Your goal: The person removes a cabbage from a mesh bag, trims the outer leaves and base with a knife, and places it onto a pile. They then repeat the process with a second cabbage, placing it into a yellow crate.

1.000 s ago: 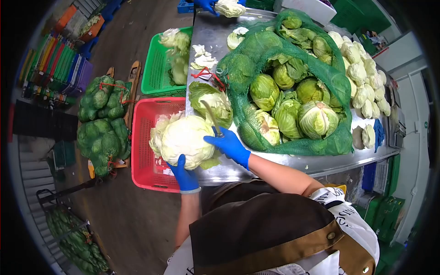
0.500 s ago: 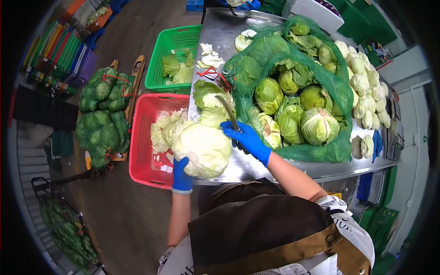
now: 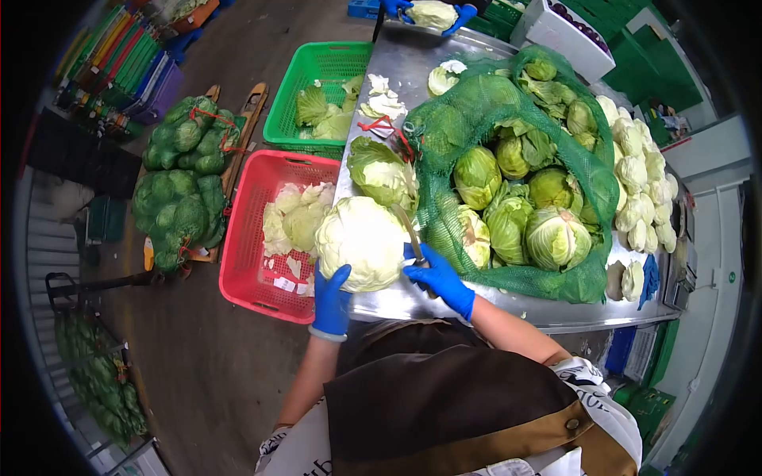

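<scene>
My left hand (image 3: 331,300), in a blue glove, grips a pale, trimmed cabbage (image 3: 363,244) from its lower left side, at the metal table's near left corner. In my right hand (image 3: 441,279), also gloved in blue, is a knife (image 3: 409,228) with its blade pointing up, close along the cabbage's right side. Just behind the cabbage lie green outer leaves (image 3: 379,170). To the right, an opened green net bag (image 3: 468,99) holds several untrimmed cabbages (image 3: 557,238).
A red crate (image 3: 238,262) with leaf scraps and a green crate (image 3: 286,103) with leaves stand left of the table (image 3: 429,305). Trimmed cabbages (image 3: 635,174) are piled at right. Across the table, another person's gloved hands (image 3: 460,17) hold a cabbage. Filled net bags (image 3: 178,206) rest on a pallet.
The cabbage has turned in my left hand and its lower edge sits higher. The knife has come down beside it. The view has shifted, showing more of the other person's hands and cabbage.
</scene>
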Available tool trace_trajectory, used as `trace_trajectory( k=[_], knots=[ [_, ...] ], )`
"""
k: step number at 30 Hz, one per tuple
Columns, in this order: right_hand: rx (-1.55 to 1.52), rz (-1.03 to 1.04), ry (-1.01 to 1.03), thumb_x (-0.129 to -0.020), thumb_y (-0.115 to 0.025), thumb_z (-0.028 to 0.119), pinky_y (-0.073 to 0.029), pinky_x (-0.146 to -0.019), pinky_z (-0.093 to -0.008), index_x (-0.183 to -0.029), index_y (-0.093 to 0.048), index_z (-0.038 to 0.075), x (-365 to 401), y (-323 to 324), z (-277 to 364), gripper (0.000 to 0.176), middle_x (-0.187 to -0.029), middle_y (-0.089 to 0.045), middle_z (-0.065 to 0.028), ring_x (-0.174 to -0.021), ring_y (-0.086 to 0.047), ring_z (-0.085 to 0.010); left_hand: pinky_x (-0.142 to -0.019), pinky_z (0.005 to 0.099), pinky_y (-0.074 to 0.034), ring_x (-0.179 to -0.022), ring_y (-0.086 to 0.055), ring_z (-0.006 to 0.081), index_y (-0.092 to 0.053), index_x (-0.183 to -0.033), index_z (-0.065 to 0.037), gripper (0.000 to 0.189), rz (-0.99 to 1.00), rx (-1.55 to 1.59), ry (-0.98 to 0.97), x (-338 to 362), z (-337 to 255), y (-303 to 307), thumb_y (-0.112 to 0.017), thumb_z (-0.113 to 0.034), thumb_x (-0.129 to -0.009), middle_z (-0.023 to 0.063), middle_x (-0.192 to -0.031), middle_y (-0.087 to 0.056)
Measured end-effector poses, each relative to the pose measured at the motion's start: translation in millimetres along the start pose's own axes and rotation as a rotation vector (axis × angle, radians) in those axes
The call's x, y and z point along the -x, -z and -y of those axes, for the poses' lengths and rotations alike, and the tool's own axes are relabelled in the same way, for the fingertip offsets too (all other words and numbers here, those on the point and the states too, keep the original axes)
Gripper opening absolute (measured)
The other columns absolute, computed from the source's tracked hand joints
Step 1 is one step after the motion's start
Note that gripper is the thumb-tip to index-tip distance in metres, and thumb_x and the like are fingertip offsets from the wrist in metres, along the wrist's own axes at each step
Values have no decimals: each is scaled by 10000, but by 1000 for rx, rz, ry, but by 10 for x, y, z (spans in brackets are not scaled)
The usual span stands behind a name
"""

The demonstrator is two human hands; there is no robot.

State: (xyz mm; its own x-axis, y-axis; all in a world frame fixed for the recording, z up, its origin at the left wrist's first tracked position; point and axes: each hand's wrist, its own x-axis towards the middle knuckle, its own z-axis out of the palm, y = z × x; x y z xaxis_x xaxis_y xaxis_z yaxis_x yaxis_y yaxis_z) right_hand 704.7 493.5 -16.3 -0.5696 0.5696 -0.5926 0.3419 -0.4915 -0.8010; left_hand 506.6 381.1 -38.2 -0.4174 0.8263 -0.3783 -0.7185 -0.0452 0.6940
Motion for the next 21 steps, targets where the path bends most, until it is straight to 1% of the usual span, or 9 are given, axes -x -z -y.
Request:
trace_trajectory(
  k=[1,3,4,7,8,10,14,17,21],
  knots=[
    [72,-93,191,-863,-676,216,-465,-605,-233,-1247,-538,82,-1,13,-14,429,-905,-631,-25,-701,-570,-91,-1010,341,-419,-1206,-493,224,-389,-1367,-19,612,-11,-67,20,0,-55,32,-638,-19,-808,119,-1309,-500],
    [470,-299,695,-882,-641,212,-497,-674,-279,-1222,-564,84,-164,172,-246,372,-955,-652,-49,-761,-620,-160,-972,333,-448,-1140,-540,213,-433,-1332,-8,624,-5,-209,98,-41,-149,124,-702,-31,-770,114,-1246,-552],
    [500,-236,654,-895,-614,222,-514,-741,-328,-1213,-581,108,-108,180,-209,340,-1002,-654,-82,-840,-646,-245,-963,331,-453,-1125,-549,210,-435,-1331,-5,639,9,-306,133,-98,-117,244,-720,-34,-759,113,-1234,-560],
    [889,-122,683,-890,-616,247,-519,-764,-359,-1206,-594,147,-149,122,-356,333,-1015,-651,-94,-873,-644,-274,-932,320,-472,-1074,-578,200,-452,-1314,11,676,-12,-429,213,-227,230,610,-774,-45,-721,109,-1193,-586],
    [912,-115,602,-886,-612,279,-519,-758,-366,-1218,-597,177,-189,93,-425,347,-1025,-649,-95,-890,-639,-286,-927,318,-475,-1068,-581,199,-454,-1312,12,674,-31,-457,222,-269,360,711,-774,-48,-723,110,-1190,-588],
    [860,-147,606,-894,-597,267,-520,-735,-370,-1247,-580,187,-251,35,-495,363,-1011,-650,-91,-878,-642,-280,-906,314,-487,-1052,-589,200,-481,-1285,17,627,-55,-515,171,-259,440,742,-771,-77,-737,112,-1175,-595],
    [871,-91,647,-906,-566,227,-515,-668,-382,-1311,-532,213,-323,-63,-656,407,-950,-647,-88,-821,-642,-279,-879,320,-502,-1031,-599,202,-534,-1222,15,528,-86,-317,287,-348,465,800,-751,-139,-766,110,-1152,-602],
    [1025,-49,550,-920,-525,194,-507,-616,-393,-1353,-488,231,-339,-94,-636,435,-889,-635,-92,-754,-638,-281,-871,317,-505,-1021,-604,202,-537,-1215,11,514,-132,-296,303,-411,510,892,-741,-148,-771,113,-1141,-606],
    [1057,-16,523,-928,-488,177,-497,-581,-408,-1381,-450,245,-428,-58,-675,460,-863,-629,-94,-704,-632,-280,-861,318,-508,-1012,-610,201,-544,-1199,4,480,-149,-283,350,-388,397,740,-722,-155,-783,110,-1129,-610]
  ],
)
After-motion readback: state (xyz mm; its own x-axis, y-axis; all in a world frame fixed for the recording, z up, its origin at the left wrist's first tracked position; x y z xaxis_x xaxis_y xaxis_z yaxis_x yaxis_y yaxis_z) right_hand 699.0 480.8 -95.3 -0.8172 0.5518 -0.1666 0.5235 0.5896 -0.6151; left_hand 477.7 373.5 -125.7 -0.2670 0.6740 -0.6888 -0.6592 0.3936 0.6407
